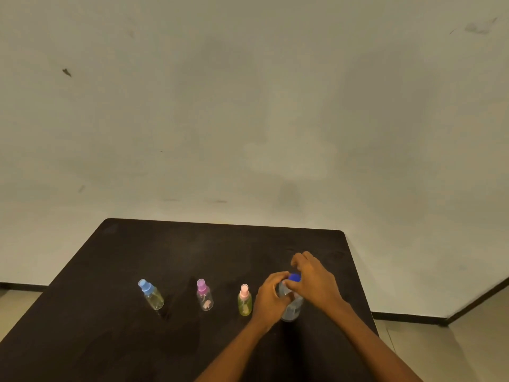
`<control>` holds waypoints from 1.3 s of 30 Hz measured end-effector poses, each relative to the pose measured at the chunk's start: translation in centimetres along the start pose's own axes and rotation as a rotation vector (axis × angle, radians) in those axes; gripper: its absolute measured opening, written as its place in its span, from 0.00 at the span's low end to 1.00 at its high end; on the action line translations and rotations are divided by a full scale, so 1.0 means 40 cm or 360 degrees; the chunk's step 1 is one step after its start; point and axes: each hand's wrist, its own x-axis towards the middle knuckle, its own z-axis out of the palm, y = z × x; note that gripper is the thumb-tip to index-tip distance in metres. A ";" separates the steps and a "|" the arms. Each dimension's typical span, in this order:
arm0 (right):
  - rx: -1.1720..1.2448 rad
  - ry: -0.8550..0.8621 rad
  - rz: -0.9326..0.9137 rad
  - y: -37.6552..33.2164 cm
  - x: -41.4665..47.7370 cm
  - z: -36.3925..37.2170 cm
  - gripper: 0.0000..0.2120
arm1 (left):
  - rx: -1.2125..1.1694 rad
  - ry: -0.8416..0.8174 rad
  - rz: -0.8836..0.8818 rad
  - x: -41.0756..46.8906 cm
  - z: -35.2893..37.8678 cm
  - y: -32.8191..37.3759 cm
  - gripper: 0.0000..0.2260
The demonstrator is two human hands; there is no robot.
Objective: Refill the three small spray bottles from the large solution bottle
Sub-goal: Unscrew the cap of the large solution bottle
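Three small spray bottles stand in a row on the dark table [137, 340]: a clear one with a blue cap [151, 295], a clear one with a purple cap [204, 296], and a green one with a pink cap [244, 301]. Right of them stands the large clear solution bottle [292, 308]. My left hand [271, 295] grips its upper body. My right hand [314, 279] pinches its blue cap [294, 277] from above. Much of the large bottle is hidden by my hands.
The table's far edge runs near a pale wall [248, 106], and its right edge lies just beyond my right arm. Tiled floor [454, 354] shows at the right and left sides.
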 end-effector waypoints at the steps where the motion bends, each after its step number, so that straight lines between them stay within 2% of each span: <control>1: -0.0048 0.0018 0.0061 -0.004 0.001 -0.005 0.12 | -0.0008 0.0024 0.0016 -0.002 0.000 0.001 0.19; 5: -0.0160 -0.0051 0.0070 -0.011 0.009 -0.006 0.10 | -0.0007 0.0035 0.0038 -0.006 -0.004 0.009 0.18; 9: -0.0151 -0.0127 -0.0134 -0.007 0.009 -0.004 0.08 | -0.0015 0.0042 0.0049 -0.011 0.000 0.007 0.17; 13: -0.0128 -0.0179 -0.0267 -0.001 0.002 0.003 0.12 | -0.0005 0.0073 0.0102 -0.008 0.002 0.001 0.18; 16: -0.0093 -0.0136 -0.0236 0.001 -0.003 0.005 0.14 | 0.0002 0.0053 0.0098 -0.008 -0.001 0.001 0.17; 19: 0.0017 -0.0031 -0.0072 0.000 0.001 0.000 0.17 | -0.0048 0.0051 0.0108 -0.004 0.002 -0.002 0.18; 23: -0.0133 -0.0039 0.0138 -0.008 0.008 -0.015 0.14 | -0.0065 0.0065 0.0097 -0.003 0.002 -0.004 0.18; 29: -0.0161 -0.0104 -0.0105 -0.008 0.010 -0.007 0.08 | -0.0065 0.0052 0.0054 -0.007 0.001 0.005 0.21; 34: -0.0182 -0.0182 -0.0276 -0.001 0.002 0.006 0.12 | -0.0050 0.0069 0.0069 -0.010 0.002 -0.002 0.18; 39: -0.0043 -0.0141 -0.0139 -0.004 0.008 -0.004 0.20 | -0.0086 0.0050 0.0095 -0.009 0.002 0.000 0.19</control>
